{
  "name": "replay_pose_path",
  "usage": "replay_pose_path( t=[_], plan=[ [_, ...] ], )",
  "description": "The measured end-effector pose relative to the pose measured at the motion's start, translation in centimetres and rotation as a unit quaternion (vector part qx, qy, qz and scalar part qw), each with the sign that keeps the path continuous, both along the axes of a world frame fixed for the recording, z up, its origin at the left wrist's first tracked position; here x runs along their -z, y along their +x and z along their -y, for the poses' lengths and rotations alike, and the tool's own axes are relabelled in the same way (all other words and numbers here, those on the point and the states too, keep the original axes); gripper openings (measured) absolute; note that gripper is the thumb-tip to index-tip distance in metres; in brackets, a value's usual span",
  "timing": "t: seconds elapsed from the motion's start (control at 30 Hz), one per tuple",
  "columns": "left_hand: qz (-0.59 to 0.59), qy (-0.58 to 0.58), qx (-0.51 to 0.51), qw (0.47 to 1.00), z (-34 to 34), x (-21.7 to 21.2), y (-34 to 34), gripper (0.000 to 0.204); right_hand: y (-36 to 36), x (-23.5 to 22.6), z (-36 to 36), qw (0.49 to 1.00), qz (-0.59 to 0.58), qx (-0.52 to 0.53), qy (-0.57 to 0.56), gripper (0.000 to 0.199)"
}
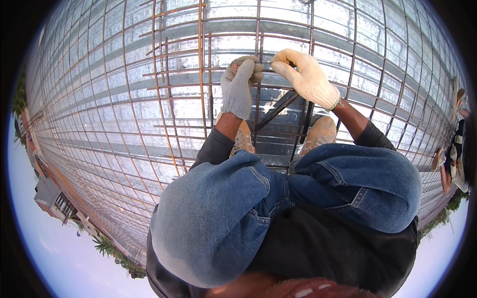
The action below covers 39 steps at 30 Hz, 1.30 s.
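My left hand point(239, 87), in a pale knit work glove, is closed beside a crossing of the rusty steel bars point(200, 44). Its fingers curl at a bar, and what lies in them is too small to tell. To its right, my right hand point(307, 79), also gloved, has thumb and forefinger pinched together over the same cross bar. Whatever sits in that pinch is hidden. Just below the right hand, two dark straight legs point(278, 110) spread apart between my shoes, like the handles of a tool; their upper ends are partly covered.
The rebar grid spreads over shiny ribbed metal decking point(184, 102). My shoes point(320, 131) stand on it under bent knees in jeans point(213, 218). Another person point(457, 149) is at the far right. A building point(52, 198) and greenery lie past the left edge.
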<state>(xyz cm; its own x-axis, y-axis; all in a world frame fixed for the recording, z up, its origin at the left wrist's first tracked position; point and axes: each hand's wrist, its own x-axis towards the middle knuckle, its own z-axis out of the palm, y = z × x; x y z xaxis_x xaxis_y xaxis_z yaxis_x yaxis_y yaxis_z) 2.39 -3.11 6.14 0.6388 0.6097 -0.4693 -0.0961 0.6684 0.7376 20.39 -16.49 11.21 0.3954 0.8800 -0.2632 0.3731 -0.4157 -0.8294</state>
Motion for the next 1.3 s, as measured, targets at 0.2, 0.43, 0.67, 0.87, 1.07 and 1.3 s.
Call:
replay_pose_path(
  t=[0.2, 0.43, 0.67, 0.87, 1.07, 1.3],
  plan=[
    [-0.118, 0.276, 0.084, 0.95, -0.6, -1.4, 0.2, 0.021, 0.8, -0.2, 0.2, 0.997, -0.008, -0.01, -0.077, 0.042],
    [-0.071, 0.157, 0.047, 0.984, -0.8, -1.3, 0.3, 0.022, 1.1, -0.6, 0.6, 0.983, 0.179, 0.033, 0.035, 0.034],
    [0.04, -0.01, 0.01, 0.999, -0.6, -0.1, 0.4, 0.026, 1.5, -0.5, 0.5, 0.978, 0.203, 0.018, 0.052, 0.032],
    [-0.157, 0.315, 0.073, 0.933, -1.8, -0.4, 1.4, 0.044, 5.3, -0.2, 0.3, 0.96, 0.267, 0.079, 0.042, 0.034],
    [-0.362, 0.539, 0.211, 0.731, -4.5, -0.2, 2.2, 0.054, 8.9, 2.6, -1.4, 0.846, 0.532, -0.018, -0.018, 0.022],
    [-0.391, 0.558, 0.281, 0.676, -6.7, 2.4, 4.8, 0.057, 5.9, 6.6, -4.8, 0.914, 0.398, -0.019, -0.077, 0.029]
  ],
)
